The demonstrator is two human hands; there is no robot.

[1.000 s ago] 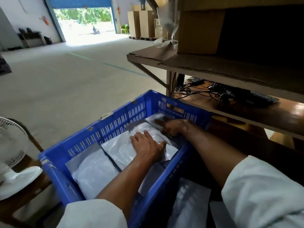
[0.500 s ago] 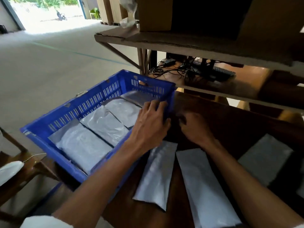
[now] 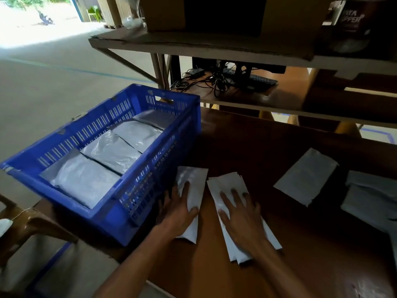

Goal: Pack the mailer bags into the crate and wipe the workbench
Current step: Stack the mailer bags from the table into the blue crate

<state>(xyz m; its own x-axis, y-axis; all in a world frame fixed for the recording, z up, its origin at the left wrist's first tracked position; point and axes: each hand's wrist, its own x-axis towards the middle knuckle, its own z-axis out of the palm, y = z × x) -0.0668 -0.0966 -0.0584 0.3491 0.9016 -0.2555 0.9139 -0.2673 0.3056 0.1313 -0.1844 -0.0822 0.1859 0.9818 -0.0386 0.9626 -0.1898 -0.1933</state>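
Lining blue crate (image 3: 129, 203), mailer bags (image 3: 111, 153); left hand (image 3: 178, 214), right hand (image 3: 242, 216) flat, fingers (image 3: 226, 202) apart

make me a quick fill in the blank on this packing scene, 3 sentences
1. The crate holding the packed bags is coloured ____.
2. The left hand lies flat on a loose mailer bag that rests on the ____.
3. The right hand lies on another bag; the hand nearer the crate is the ____ one.
Missing words: blue; workbench; left.
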